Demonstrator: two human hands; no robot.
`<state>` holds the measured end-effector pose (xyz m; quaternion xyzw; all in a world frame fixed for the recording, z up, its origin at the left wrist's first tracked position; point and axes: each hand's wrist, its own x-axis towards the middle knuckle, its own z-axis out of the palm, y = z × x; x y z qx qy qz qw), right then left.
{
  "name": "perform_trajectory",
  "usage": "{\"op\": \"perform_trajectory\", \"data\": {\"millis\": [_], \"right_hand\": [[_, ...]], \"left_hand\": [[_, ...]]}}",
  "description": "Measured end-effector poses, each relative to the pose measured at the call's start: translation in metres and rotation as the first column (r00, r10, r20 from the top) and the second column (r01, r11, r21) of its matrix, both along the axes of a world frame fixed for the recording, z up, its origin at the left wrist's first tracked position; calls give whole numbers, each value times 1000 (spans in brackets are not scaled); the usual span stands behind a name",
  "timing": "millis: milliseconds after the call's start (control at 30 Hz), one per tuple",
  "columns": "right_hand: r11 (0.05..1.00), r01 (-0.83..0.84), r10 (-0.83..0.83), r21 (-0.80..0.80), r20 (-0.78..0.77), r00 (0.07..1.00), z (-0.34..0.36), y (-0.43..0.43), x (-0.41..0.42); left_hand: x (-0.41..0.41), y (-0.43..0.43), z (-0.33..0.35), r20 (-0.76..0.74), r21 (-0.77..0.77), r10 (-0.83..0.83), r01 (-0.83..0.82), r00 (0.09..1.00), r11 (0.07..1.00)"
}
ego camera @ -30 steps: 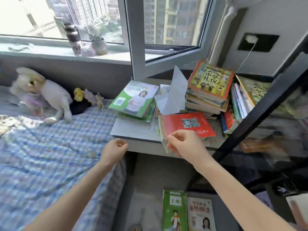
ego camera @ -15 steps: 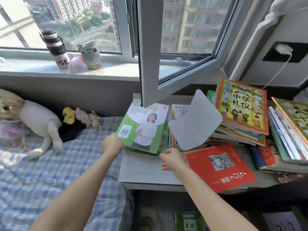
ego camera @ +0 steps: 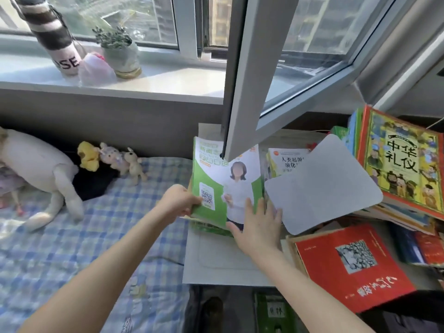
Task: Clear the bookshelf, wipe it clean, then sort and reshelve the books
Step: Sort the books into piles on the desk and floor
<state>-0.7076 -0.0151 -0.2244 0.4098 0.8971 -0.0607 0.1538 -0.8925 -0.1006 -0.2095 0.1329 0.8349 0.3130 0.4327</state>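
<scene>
A green and white book (ego camera: 228, 183) with a QR code tops a small stack on the white bedside table (ego camera: 216, 267). My left hand (ego camera: 179, 203) grips the book's lower left corner. My right hand (ego camera: 258, 227) lies flat, fingers spread, on its lower right edge. A pale rounded board (ego camera: 322, 188) leans to the right of it. A red book (ego camera: 350, 265) lies at the table's front right. Further right stands a stack topped by a colourful illustrated book (ego camera: 401, 159).
An open window sash (ego camera: 245, 75) juts over the table just above the books. The sill holds a striped bottle (ego camera: 51, 32) and a potted plant (ego camera: 120, 51). A checked bed (ego camera: 84, 248) with plush toys (ego camera: 40, 169) lies left. More books (ego camera: 274, 313) lie on the floor below.
My left hand has closed on the green book's corner. My right hand has moved up from the table front onto the book. The view has moved closer to the table.
</scene>
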Motion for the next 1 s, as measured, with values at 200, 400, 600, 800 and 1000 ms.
{"op": "perform_trajectory", "data": {"millis": [200,400,600,800,1000], "right_hand": [[981,-141,86,-135,-351,933,9,1,-14],[952,-25,-155,-306,-549,821,12,24,5],[933,9,-224,-360,-560,798,8,27,2],[930,33,-247,-366,-556,794,10,22,-1],[941,30,-221,-338,-543,810,14,21,-6]], "left_hand": [[7,22,46,262,208,-102,47,960,977],[-29,1,-4,-171,70,33,-21,985,997],[-10,-9,-67,-163,-63,-31,21,986,998],[-14,-5,-64,-141,-67,-26,17,990,998],[-22,17,-18,104,119,42,-55,994,991]]}}
